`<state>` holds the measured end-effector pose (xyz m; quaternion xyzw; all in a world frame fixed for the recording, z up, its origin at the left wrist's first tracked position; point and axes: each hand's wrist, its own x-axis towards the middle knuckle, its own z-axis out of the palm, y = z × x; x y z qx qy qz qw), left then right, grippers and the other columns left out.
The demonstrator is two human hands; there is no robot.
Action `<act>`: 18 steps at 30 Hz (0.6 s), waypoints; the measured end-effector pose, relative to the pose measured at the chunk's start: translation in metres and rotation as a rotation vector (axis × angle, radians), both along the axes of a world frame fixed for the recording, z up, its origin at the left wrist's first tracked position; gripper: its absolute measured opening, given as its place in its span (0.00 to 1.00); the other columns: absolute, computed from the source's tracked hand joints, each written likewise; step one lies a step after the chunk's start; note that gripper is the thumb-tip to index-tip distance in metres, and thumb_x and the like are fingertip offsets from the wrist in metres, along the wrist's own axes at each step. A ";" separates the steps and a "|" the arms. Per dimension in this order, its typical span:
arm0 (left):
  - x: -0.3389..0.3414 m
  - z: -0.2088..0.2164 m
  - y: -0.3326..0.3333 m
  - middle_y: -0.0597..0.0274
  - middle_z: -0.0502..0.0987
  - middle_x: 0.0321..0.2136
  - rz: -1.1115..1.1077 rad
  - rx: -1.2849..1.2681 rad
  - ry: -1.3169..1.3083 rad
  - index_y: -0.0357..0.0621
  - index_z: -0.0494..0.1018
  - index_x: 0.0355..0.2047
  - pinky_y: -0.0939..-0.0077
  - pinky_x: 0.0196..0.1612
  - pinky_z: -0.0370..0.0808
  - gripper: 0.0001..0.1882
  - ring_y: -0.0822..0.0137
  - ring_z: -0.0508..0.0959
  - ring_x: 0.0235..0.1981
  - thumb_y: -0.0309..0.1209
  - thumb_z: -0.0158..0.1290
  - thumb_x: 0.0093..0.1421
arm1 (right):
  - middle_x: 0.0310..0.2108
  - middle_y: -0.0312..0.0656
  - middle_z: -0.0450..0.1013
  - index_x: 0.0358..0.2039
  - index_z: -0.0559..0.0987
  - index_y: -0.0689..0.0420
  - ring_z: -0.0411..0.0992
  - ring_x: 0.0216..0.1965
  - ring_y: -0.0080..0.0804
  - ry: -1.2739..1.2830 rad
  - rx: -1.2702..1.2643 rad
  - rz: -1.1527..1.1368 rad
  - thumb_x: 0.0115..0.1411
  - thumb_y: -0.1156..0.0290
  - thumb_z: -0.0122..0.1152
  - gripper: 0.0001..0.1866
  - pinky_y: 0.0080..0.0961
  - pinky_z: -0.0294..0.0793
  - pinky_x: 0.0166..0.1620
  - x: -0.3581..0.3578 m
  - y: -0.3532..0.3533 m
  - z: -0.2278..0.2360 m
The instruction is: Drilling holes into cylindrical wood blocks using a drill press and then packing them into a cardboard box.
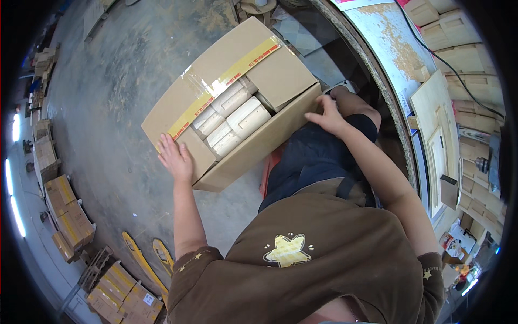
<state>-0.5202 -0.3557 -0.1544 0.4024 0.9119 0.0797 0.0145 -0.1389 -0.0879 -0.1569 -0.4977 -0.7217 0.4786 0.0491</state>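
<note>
A large brown cardboard box [237, 54] stands in front of me, tilted in the view. Yellow tape with red print [253, 56] runs along its far flap. Through a gap between the flaps show several pale, rounded wooden pieces [248, 117], packed in rows. My left hand [176, 158] lies with spread fingers on the box's left near corner, beside the tape's end. At the right near corner, my right hand [328, 116] touches the box's edge, its thumb and fingers apart. The lower part of the box is hidden.
On my right is a worktable [388, 48] with sawdust, wooden panels [434, 124] and a black cable [453, 75]. Stacked wooden parts [464, 48] stand beyond it. At the lower left are a yellow pallet jack [141, 259] and taped cartons [121, 291]; more cartons [69, 216] line the left.
</note>
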 end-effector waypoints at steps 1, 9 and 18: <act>0.006 0.000 0.006 0.59 0.46 0.65 -0.010 0.003 0.004 0.46 0.49 0.63 0.44 0.63 0.38 0.32 0.49 0.42 0.66 0.45 0.40 0.62 | 0.53 0.58 0.57 0.43 0.70 0.62 0.59 0.54 0.54 -0.031 0.103 -0.150 0.44 0.57 0.66 0.30 0.37 0.61 0.56 0.004 0.006 -0.010; 0.025 0.009 0.020 0.50 0.42 0.65 0.039 -0.167 0.127 0.40 0.44 0.64 0.49 0.64 0.40 0.42 0.49 0.41 0.66 0.56 0.39 0.59 | 0.43 0.52 0.72 0.47 0.71 0.65 0.70 0.46 0.40 -0.063 -0.347 -0.150 0.41 0.65 0.65 0.31 0.28 0.66 0.49 0.012 0.040 -0.016; 0.015 0.000 0.019 0.48 0.42 0.65 0.028 -0.208 0.108 0.42 0.43 0.64 0.49 0.64 0.40 0.43 0.47 0.41 0.66 0.59 0.37 0.59 | 0.28 0.36 0.73 0.35 0.74 0.60 0.70 0.29 0.22 0.170 -0.298 0.027 0.54 0.77 0.59 0.08 0.21 0.69 0.33 0.025 0.051 -0.015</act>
